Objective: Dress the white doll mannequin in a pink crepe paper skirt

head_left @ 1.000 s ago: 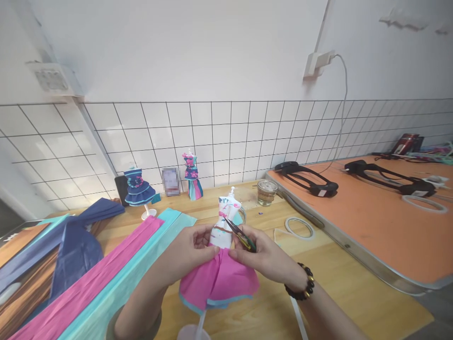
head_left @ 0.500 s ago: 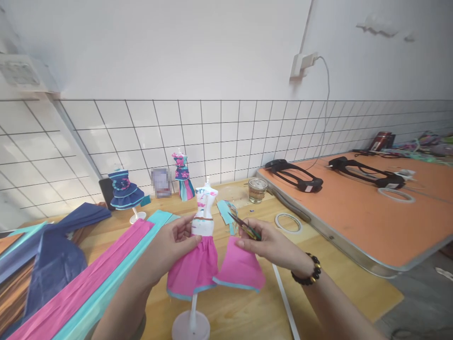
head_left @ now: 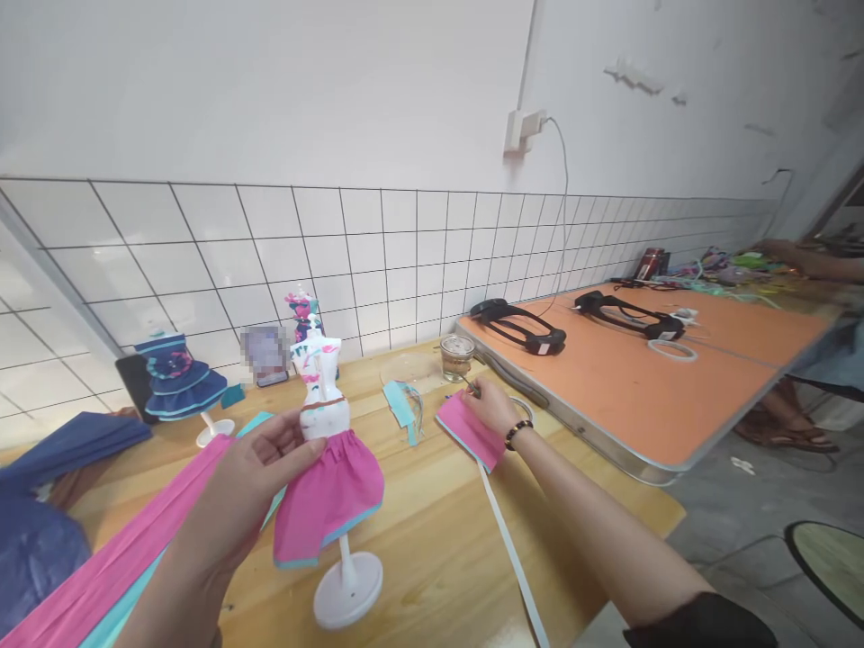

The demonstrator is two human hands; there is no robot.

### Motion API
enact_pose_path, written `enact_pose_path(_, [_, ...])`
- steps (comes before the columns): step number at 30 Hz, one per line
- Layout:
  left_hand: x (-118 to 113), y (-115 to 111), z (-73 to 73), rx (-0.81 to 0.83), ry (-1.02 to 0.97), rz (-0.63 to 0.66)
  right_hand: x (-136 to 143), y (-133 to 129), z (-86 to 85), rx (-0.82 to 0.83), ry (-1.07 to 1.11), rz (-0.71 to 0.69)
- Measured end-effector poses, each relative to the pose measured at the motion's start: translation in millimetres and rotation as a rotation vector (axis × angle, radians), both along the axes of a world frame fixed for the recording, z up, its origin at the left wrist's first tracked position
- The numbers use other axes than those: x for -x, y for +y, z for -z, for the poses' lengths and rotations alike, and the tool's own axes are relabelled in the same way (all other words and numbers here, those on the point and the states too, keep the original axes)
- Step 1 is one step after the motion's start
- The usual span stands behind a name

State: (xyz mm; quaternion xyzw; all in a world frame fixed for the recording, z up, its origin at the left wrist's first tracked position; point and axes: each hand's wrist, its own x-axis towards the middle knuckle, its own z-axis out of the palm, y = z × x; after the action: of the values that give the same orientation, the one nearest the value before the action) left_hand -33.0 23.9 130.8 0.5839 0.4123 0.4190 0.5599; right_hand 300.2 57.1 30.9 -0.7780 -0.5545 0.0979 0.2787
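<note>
A white mini dress form (head_left: 325, 416) on a round base wears a gathered pink skirt (head_left: 330, 495) with a blue hem. My left hand (head_left: 270, 454) grips the form and the skirt's top at the waist, and the form leans slightly. To the right, my right hand (head_left: 490, 409) is closed over a pink cloth piece (head_left: 465, 430) with a blue edge, low over the wood table. Only a small part of the scissors (head_left: 471, 387) shows at its fingers.
Long pink (head_left: 155, 531) and turquoise strips lie left, near blue cloth (head_left: 40, 531). Two dressed forms and a glass jar (head_left: 457, 356) stand behind. Black headsets (head_left: 518, 327) lie on an orange board (head_left: 634, 396). Another person's arm (head_left: 820, 264) shows far right.
My right hand has moved right and away with the cloth piece and scissors, leaving the skirt's side. The form now leans, still in my left hand. The view has turned right.
</note>
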Motion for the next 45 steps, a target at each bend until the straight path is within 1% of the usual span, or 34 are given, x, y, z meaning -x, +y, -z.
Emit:
enact_pose_path(2, [-1.6,0.1,0.5,-0.004,-0.009,-0.026,-0.9,4.6,6.6,0.035,-0.028,0.021])
enact_pose_path(4, [-3.1,0.5,1.1,-0.012,-0.025,-0.07,-1.8,6.2,8.0,0.047,-0.062,0.04])
enact_pose_path(6, [-3.8,1.3,1.4,-0.024,-0.039,-0.119,-1.0,3.8,4.9,0.041,-0.098,0.041])
enact_pose_path(8, [-3.6,2.5,1.0,-0.011,-0.045,-0.139,4.2,-4.0,-0.4,0.028,-0.13,0.009])
enact_pose_path(10, [-2.8,3.8,0.2,0.011,-0.07,-0.147,16.1,-18.4,-4.3,0.025,-0.152,-0.067])
enact_pose_path(12, [-2.0,5.0,-0.1,0.027,-0.11,-0.143,35.0,-37.7,-3.9,0.049,-0.162,-0.194])
enact_pose_path(14, [-1.5,6.0,0.4,0.031,-0.133,-0.135,58.2,-57.3,1.5,0.087,-0.163,-0.342])
enact_pose_path(16, [-1.7,6.5,1.7,0.035,-0.132,-0.122,80.8,-72.7,10.0,0.101,-0.176,-0.447])
enact_pose_path(19, [-2.9,5.7,3.7,0.017,-0.146,-0.114,103.6,-82.9,20.0,0.116,-0.203,-0.513])
enact_pose_path(21, [-4.1,4.0,4.3,-0.001,-0.165,-0.103,108.8,-83.0,19.0,0.107,-0.226,-0.533])
enact_pose_path(23, [-5.3,1.7,4.3,-0.005,-0.176,-0.091,108.4,-80.9,9.1,0.051,-0.189,-0.548])
enact_pose_path(24, [-6.0,0.4,4.2,-0.006,-0.181,-0.082,107.6,-80.0,0.8,0.006,-0.113,-0.552])
enact_pose_path(26, [-7.7,-2.5,3.7,-0.011,-0.192,-0.063,108.2,-79.9,-21.3,-0.066,0.19,-0.561])
enact_pose_path(28, [-10.2,-5.7,3.0,-0.016,-0.18,-0.041,114.2,-82.1,-47.0,-0.091,0.57,-0.539])
enact_pose_path(29, [-11.6,-7.3,2.6,-0.02,-0.166,-0.03,119.4,-83.6,-59.5,-0.096,0.726,-0.541])
enact_pose_path(31, [-14.8,-10.6,1.5,-0.036,-0.139,-0.009,132.2,-86.2,-80.1,-0.149,0.921,-0.56])
enact_pose_path(33, [-17.5,-13.6,0.3,-0.048,-0.119,0.006,145.1,-86.7,-92.2,-0.188,1.017,-0.593])
enact_pose_path(35, [-19.5,-16.1,-0.7,-0.054,-0.105,0.018,154.5,-84.6,-95.7,-0.208,1.03,-0.616])
enact_pose_path(37, [-20.4,-17.7,-1.2,-0.057,-0.101,0.039,159.3,-81.3,-93.8,-0.222,1.004,-0.618])
enact_pose_path(40, [-20.1,-19.2,-1.8,-0.06,-0.093,0.075,159.9,-77.7,-88.9,-0.237,0.987,-0.603])
enact_pose_path(45, [-19.3,-22.0,-2.7,-0.059,-0.033,0.138,156.7,-78.9,-85.2,-0.242,1.023,-0.581])
